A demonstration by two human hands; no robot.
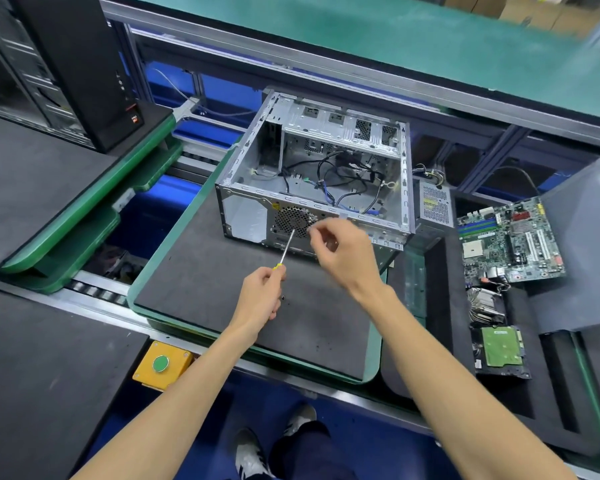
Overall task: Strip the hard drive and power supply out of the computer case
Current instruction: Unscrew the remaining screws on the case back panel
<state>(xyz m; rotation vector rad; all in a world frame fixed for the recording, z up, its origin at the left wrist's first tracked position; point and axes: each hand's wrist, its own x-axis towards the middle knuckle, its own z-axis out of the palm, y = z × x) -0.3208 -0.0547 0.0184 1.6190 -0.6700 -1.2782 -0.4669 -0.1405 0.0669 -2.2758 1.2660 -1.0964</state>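
Computer case (317, 169) open-side up on foam-topped pallet (222, 292), frame centre. Left hand (262, 294) grips yellow-handled screwdriver (286, 249), tip at rear fan grille (293, 221). Right hand (343, 251) pinches fingertips at grille; object unclear. Power supply (436, 204) beside case at 3 o'clock; motherboard (511, 239), hard drive (503, 351) at 4 o'clock. Labels unreadable.

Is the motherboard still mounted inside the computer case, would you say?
No, the motherboard lies outside on the mat to the right of the computer case.
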